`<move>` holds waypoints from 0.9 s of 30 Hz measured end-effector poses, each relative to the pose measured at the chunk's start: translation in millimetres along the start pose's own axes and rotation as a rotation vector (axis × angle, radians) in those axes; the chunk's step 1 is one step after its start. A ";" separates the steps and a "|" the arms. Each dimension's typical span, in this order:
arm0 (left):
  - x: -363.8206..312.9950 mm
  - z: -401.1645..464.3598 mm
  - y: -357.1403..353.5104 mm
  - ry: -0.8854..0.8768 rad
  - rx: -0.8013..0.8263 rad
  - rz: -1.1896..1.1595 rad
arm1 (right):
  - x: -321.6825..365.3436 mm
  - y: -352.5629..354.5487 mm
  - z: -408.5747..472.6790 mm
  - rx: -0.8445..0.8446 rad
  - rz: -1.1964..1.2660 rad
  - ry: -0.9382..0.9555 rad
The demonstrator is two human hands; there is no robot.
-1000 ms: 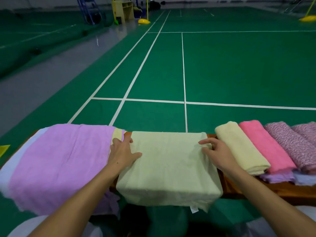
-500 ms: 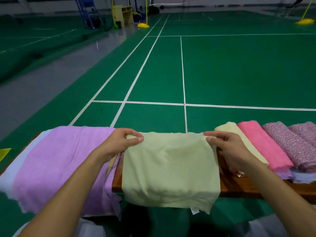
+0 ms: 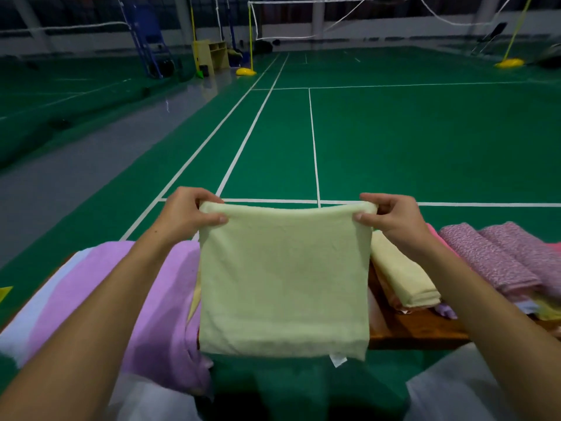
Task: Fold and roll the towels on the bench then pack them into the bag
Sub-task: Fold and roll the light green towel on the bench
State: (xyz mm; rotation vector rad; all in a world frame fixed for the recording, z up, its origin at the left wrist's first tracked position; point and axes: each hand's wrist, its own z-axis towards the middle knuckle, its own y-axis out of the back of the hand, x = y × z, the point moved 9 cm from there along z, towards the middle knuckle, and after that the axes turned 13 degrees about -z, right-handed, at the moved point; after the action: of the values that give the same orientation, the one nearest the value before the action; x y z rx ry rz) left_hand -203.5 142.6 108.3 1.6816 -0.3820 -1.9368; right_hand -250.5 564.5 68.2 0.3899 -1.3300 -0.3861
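**Two hands hold a folded towel above the bench**

Both hands raise a pale green towel (image 3: pixel 282 278) by its top corners. The left hand (image 3: pixel 185 214) pinches the upper left corner between thumb and curled fingers; the right hand (image 3: pixel 391 217) pinches the upper right corner likewise (each grip is closed on cloth). The towel hangs as a folded square in front of the wooden bench (image 3: pixel 416 329), a white tag (image 3: pixel 337 359) at its lower edge. A purple towel (image 3: pixel 145 299) lies spread at left. At right lie a folded yellow towel (image 3: pixel 403 278) and two speckled pink rolls (image 3: pixel 498 256). Beyond lies a green court floor (image 3: pixel 425 141).
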 end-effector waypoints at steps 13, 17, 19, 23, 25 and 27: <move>-55.4 9.8 40.2 -0.097 -0.285 0.025 | 89.7 41.5 29.9 -0.212 -0.508 0.178; -32.6 4.7 31.8 0.078 -0.242 -0.473 | 75.9 40.9 23.9 -0.196 -0.172 0.089; -24.2 1.9 33.5 0.133 -0.277 -0.623 | 68.7 40.3 21.9 -0.210 -0.030 0.051; -25.1 -0.5 34.8 0.096 -0.192 -0.510 | 62.6 42.0 19.1 -0.184 -0.025 0.065; -29.0 -2.7 37.6 0.043 -0.155 -0.355 | 62.5 43.6 17.8 -0.168 -0.078 0.084; -33.9 -5.1 41.3 0.003 -0.165 -0.225 | 66.1 45.9 15.1 -0.187 -0.191 0.115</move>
State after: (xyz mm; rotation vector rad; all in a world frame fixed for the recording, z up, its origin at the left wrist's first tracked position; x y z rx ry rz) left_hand -187.2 128.9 157.6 1.6777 -0.0297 -2.0618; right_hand -250.2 571.8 149.8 0.3780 -1.1371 -0.6336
